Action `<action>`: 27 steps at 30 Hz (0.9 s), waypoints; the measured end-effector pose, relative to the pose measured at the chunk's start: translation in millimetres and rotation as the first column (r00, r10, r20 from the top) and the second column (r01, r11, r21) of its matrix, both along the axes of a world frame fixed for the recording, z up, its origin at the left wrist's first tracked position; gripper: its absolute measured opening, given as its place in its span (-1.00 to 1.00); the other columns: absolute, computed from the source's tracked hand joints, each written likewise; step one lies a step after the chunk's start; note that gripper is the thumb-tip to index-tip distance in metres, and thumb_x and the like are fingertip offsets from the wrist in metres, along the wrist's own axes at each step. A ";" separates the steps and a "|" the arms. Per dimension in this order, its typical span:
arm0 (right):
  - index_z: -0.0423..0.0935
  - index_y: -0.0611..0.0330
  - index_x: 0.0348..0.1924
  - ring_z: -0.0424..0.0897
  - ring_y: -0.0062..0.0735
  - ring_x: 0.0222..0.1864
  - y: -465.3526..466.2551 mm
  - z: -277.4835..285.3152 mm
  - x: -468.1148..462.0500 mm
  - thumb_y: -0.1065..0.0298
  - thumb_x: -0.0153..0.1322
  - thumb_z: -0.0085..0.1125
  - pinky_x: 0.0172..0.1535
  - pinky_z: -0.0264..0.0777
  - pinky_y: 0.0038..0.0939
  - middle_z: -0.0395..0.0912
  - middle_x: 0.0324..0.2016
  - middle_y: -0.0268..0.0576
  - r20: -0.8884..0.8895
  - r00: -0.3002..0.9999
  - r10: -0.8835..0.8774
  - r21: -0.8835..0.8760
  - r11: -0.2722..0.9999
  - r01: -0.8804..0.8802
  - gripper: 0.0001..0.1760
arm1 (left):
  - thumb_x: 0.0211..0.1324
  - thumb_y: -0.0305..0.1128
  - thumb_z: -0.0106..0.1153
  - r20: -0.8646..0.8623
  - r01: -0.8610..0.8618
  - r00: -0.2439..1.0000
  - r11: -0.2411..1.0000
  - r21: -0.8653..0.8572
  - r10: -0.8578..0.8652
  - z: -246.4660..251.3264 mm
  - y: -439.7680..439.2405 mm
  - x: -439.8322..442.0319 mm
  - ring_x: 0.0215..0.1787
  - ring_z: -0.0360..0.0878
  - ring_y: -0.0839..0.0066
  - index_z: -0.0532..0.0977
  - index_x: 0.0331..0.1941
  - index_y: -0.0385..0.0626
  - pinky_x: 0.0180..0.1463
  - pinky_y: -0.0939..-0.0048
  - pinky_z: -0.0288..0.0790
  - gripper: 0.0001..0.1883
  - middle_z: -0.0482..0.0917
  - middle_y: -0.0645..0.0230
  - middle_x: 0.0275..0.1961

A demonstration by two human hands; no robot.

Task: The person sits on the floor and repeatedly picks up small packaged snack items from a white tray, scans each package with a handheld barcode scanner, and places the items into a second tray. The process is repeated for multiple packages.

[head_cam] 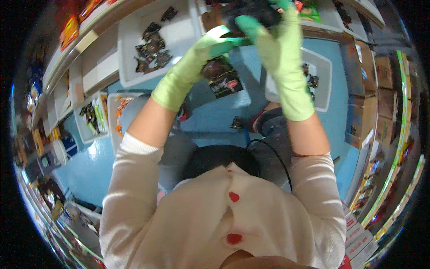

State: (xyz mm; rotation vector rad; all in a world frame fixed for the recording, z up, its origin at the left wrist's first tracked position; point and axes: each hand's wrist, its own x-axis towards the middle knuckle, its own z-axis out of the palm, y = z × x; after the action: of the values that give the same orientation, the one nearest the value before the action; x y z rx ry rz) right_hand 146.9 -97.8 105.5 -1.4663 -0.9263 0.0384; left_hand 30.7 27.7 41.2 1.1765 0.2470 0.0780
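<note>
Both my hands wear pale green gloves with darker green fingers, at the top of the view. My left hand (220, 42) reaches towards a dark, blurred bundle (250, 15). My right hand (268, 42) is beside the same bundle, smeared by motion. Whether either hand grips it cannot be made out. Just below my left hand is a black packet (225, 82) with a red patch and writing; what supports it is hidden. Left of my left hand, a white plastic tray (129, 75) holds several small dark wrapped packets (153, 47).
A white bin (324, 97) with a few dark packets stands right of my right forearm. One dark packet (237, 122) lies on the blue floor (211, 122) between my feet. Cardboard boxes (361, 117) line the right. Lower left are bins of orange-wrapped (122, 107) and dark items (89, 116).
</note>
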 end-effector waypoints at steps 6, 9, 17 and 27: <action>0.36 0.17 0.08 0.45 -0.10 -0.03 4.6 -5.3 -7.6 0.40 0.09 0.35 0.07 0.31 -0.28 0.42 -0.10 -0.03 0.244 0.950 0.196 -0.147 0.976 -0.164 -0.32 | 0.12 0.07 0.09 0.131 -0.105 0.976 0.903 -0.416 0.174 -18.5 -2.8 -11.6 0.04 0.51 0.42 0.32 0.17 -0.09 0.07 0.31 0.45 -0.37 0.49 0.25 0.06; 0.32 0.16 0.15 0.42 -0.23 0.06 -5.3 -8.4 11.9 0.35 0.12 0.38 0.14 0.26 -0.32 0.41 0.00 -0.06 0.215 0.934 0.286 -0.119 0.957 -0.265 -0.26 | 0.11 0.05 0.11 0.162 0.055 0.986 0.827 -0.559 0.044 -21.8 8.9 -11.9 -0.06 0.55 0.43 0.40 0.10 -0.06 -0.02 0.32 0.48 -0.44 0.55 0.29 -0.03; 0.27 0.16 0.19 0.45 -0.45 -0.01 -24.3 -79.1 176.2 0.52 0.34 0.14 0.06 0.35 -0.47 0.43 -0.02 -0.18 -0.152 0.985 -0.085 -0.066 0.995 0.075 -0.46 | 0.06 0.10 0.14 0.075 -0.100 0.983 0.824 -0.558 0.170 -27.6 0.0 -14.4 -0.31 0.59 0.38 0.40 0.06 -0.12 -0.29 0.35 0.50 -0.38 0.59 0.24 -0.12; 0.13 -0.02 0.31 0.46 -0.50 -0.16 -28.0 -167.0 239.4 0.68 0.22 -0.13 -0.05 0.33 -0.58 0.45 -0.07 -0.15 0.069 0.996 -0.064 -0.342 0.936 0.084 -0.23 | 0.01 0.05 0.20 -0.118 -0.242 0.969 0.756 -0.608 0.216 -26.9 0.6 -7.3 -0.02 0.46 0.47 0.24 0.24 -0.05 -0.07 0.40 0.40 -0.26 0.44 0.32 0.12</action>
State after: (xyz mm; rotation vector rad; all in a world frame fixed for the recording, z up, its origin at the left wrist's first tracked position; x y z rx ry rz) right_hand 386.4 -125.8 -61.4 -1.8350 -0.9422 0.1088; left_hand 23.4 28.3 14.4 0.4798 0.4174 0.1749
